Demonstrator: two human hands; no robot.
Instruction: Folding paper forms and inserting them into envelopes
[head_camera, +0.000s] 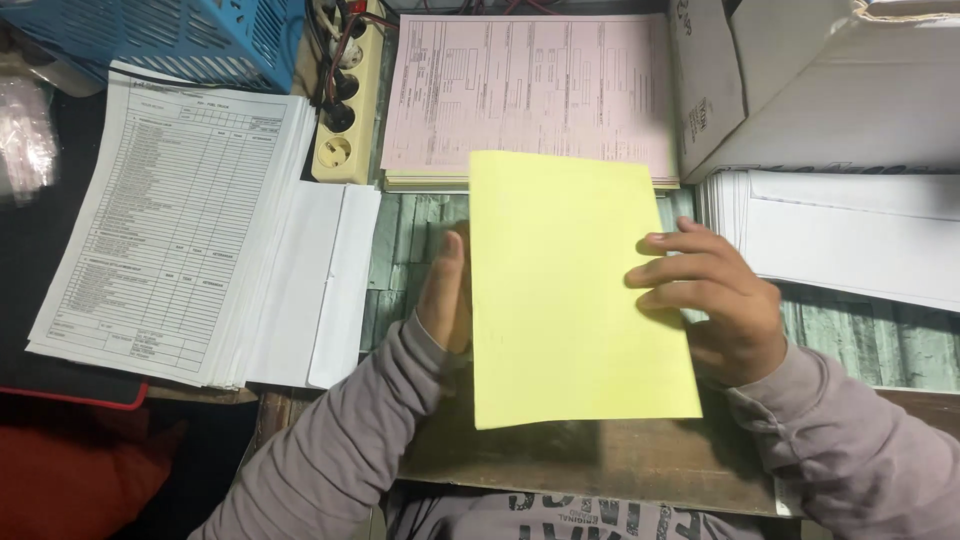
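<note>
A folded yellow sheet of paper is held upright in front of me over the desk. My left hand grips its left edge, mostly hidden behind the sheet with the thumb showing. My right hand holds the right edge, with fingers curled over the front of the paper. Both arms wear grey sleeves.
A stack of white printed forms with white envelopes lies at left. Pink forms lie at the back, next to a power strip. At right sit white envelopes and cardboard boxes. A blue basket stands back left.
</note>
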